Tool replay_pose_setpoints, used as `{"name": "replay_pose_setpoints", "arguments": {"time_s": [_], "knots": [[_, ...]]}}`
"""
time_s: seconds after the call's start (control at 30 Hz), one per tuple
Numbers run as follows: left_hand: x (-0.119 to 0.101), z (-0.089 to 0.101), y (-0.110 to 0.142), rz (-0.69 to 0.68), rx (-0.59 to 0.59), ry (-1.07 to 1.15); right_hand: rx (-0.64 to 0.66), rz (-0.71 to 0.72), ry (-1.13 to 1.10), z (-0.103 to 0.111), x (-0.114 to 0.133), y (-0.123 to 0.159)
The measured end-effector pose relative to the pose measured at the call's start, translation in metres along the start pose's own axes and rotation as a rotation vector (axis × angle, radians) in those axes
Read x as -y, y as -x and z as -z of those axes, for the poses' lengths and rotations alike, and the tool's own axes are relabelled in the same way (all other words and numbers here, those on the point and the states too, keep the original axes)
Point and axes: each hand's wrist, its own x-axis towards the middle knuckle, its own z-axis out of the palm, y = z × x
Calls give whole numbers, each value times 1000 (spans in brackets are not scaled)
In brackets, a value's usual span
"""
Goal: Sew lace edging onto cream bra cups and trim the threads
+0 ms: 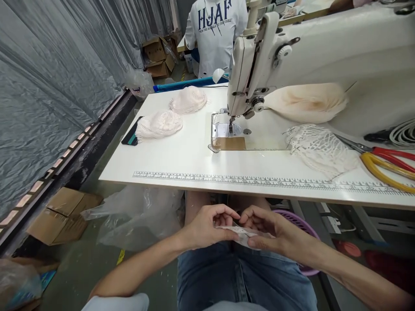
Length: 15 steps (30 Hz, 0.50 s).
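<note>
Above my lap, in front of the table's edge, both hands pinch one small piece of white lace fabric (241, 236). My left hand (209, 226) grips its left end between thumb and fingers, and my right hand (270, 229) has the right end the same way. Curled fingers hide part of the fabric. Beyond the hands stands a white sewing machine (246, 82), its needle and presser foot over the metal plate. A heap of white lace (319, 149) lies right of the needle.
Two pale lace bundles (188, 100) lie at the table's left, one on a dark phone-like object (130, 137). Scissors (385, 160) with red and yellow handles rest at right. A purple basket (309, 233) stands under the table. A person in white (214, 43) sits ahead.
</note>
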Motion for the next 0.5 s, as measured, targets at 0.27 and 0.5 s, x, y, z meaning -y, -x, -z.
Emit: {"name": "replay_pose_setpoints", "arguments": {"time_s": [0.27, 0.5], "knots": [[22, 5, -5, 149, 154, -47, 58, 57, 132, -3, 3, 3], [28, -3, -8, 94, 78, 158, 36, -39, 47, 5, -16, 7]]}}
